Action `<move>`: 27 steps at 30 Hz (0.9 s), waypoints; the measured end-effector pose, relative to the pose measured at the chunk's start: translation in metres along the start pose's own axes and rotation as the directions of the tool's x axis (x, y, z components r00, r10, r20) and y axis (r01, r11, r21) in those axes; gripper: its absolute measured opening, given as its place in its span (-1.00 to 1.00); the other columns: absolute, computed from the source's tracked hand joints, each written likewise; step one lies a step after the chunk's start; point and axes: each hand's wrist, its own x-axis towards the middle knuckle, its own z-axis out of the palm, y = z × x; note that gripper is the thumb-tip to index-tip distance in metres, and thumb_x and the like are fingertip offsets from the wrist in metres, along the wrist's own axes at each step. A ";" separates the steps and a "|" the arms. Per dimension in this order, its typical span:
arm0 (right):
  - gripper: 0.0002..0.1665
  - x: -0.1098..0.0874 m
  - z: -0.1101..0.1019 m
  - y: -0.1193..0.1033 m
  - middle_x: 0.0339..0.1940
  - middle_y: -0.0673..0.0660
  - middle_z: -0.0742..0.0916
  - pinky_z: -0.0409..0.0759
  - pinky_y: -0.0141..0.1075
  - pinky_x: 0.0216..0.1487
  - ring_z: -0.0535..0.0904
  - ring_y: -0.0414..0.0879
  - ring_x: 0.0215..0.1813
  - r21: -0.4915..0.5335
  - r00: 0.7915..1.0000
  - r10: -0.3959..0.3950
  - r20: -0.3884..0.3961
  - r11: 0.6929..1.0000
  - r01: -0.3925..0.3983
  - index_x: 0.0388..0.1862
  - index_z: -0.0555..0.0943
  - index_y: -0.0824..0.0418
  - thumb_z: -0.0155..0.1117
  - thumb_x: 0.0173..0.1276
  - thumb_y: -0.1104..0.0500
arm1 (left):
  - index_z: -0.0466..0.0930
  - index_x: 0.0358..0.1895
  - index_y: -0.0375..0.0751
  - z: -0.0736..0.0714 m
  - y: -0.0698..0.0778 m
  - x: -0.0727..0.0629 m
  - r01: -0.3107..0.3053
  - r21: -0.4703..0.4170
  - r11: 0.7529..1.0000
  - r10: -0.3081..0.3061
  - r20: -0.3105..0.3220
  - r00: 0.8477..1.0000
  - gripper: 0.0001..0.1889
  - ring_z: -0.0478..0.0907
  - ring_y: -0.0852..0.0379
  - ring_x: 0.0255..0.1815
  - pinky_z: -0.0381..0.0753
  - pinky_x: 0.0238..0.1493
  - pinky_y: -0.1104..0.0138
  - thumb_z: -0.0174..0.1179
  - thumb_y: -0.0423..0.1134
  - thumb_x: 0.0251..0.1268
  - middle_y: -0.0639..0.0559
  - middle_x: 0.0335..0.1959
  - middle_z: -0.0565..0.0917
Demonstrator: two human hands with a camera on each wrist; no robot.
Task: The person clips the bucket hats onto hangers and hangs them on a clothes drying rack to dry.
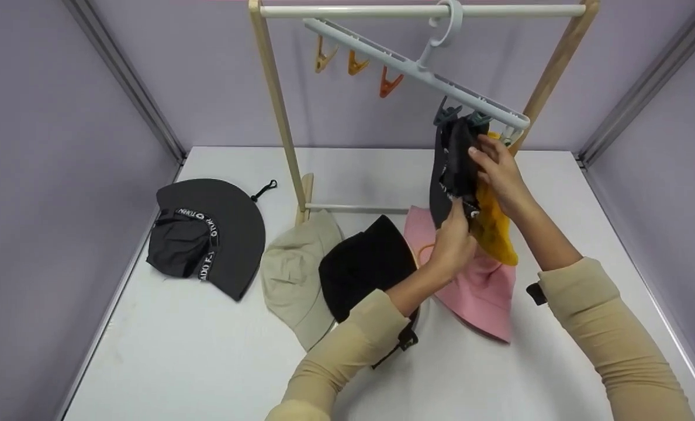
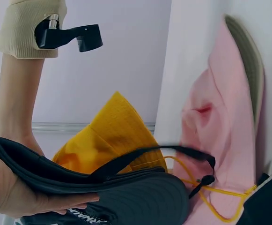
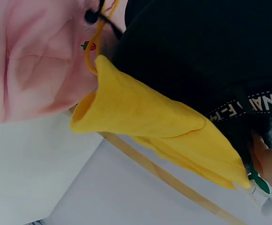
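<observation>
A dark sun hat [image 1: 459, 158] with white lettering hangs from two dark green clips [image 1: 446, 113] at the lowered right end of a white hanger [image 1: 376, 50]. My left hand [image 1: 455, 242] grips the hat's lower part; in the left wrist view its fingers [image 2: 61, 201] lie flat under the dark edge. Higher up, my right hand [image 1: 504, 180] touches the hat's right side just below the clips, fingers slightly bent. Behind the dark hat hangs a yellow hat [image 1: 499, 234], held at the hanger's end by a pale clip [image 1: 508, 135].
Below lies a pink hat [image 1: 487, 295] with a yellow cord. A black hat [image 1: 367, 266], a beige hat [image 1: 293, 275] and a dark grey wide-brimmed hat [image 1: 239, 234] lie leftward on the white table [image 1: 166, 362]. Orange-toned clips [image 1: 389, 85] hang along the hanger, under a wooden-legged rack [image 1: 277, 99].
</observation>
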 end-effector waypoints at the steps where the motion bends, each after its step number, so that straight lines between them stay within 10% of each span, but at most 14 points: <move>1: -0.19 0.000 0.000 0.000 0.42 0.24 0.15 0.10 -0.09 0.29 0.15 0.06 0.34 0.003 1.000 -0.001 0.003 1.000 0.001 0.42 0.03 0.26 0.11 0.35 -0.01 | 0.04 0.37 -0.32 0.002 0.000 0.001 0.005 -0.003 1.000 -0.005 0.002 1.000 -0.31 0.53 0.12 -0.35 0.50 -0.36 0.38 0.02 -0.60 0.11 -0.14 0.14 0.46; 17: -0.09 -0.014 0.002 0.026 0.34 0.41 0.18 0.14 0.02 0.24 0.14 0.20 0.33 -0.326 0.997 -0.034 0.073 0.944 0.056 0.42 -0.13 0.34 0.18 0.30 0.14 | -0.18 0.42 -0.32 0.034 -0.019 -0.005 0.140 -0.207 0.968 -0.123 0.097 0.988 -0.21 0.27 0.23 0.15 0.30 0.10 0.39 0.09 -0.40 0.21 -0.11 0.40 0.06; 27: -0.21 -0.053 -0.006 0.027 0.34 0.35 0.23 0.25 -0.04 0.20 0.21 0.18 0.30 -0.303 0.994 -0.096 0.044 0.947 0.105 0.38 0.00 0.39 0.14 0.35 0.15 | -0.16 0.42 -0.33 0.039 -0.026 -0.026 0.163 -0.342 0.926 -0.153 0.054 0.987 -0.14 0.00 0.07 0.36 0.06 0.28 0.23 0.19 -0.22 0.18 -0.20 0.42 -0.06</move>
